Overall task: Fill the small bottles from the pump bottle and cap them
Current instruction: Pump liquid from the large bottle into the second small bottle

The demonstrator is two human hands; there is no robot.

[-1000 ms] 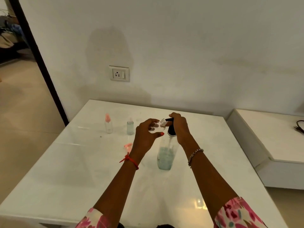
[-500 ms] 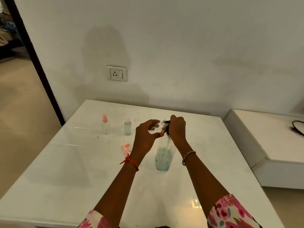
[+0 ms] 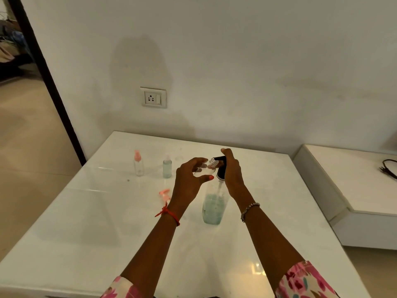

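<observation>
A clear pump bottle (image 3: 213, 208) with pale blue-green liquid in its lower part stands mid-table. My right hand (image 3: 233, 173) curls over its black pump head (image 3: 221, 168). My left hand (image 3: 189, 179) holds a small clear bottle (image 3: 211, 164) tilted with its threaded mouth at the pump's nozzle. Farther left stand a small clear bottle with a pink spray cap (image 3: 138, 163) and a small bottle with blue-green liquid (image 3: 167, 167) and a clear top. A loose pink spray cap (image 3: 164, 193) lies on the table beside my left wrist.
The white glossy table (image 3: 107, 222) backs against a wall with a socket (image 3: 153, 97). A low white ledge (image 3: 352, 179) with a black cable (image 3: 388, 167) is to the right. A dark doorframe and open floor lie to the left.
Both hands have stayed at the pump head with the small bottle at the nozzle. The view shifted slightly as my head moved.
</observation>
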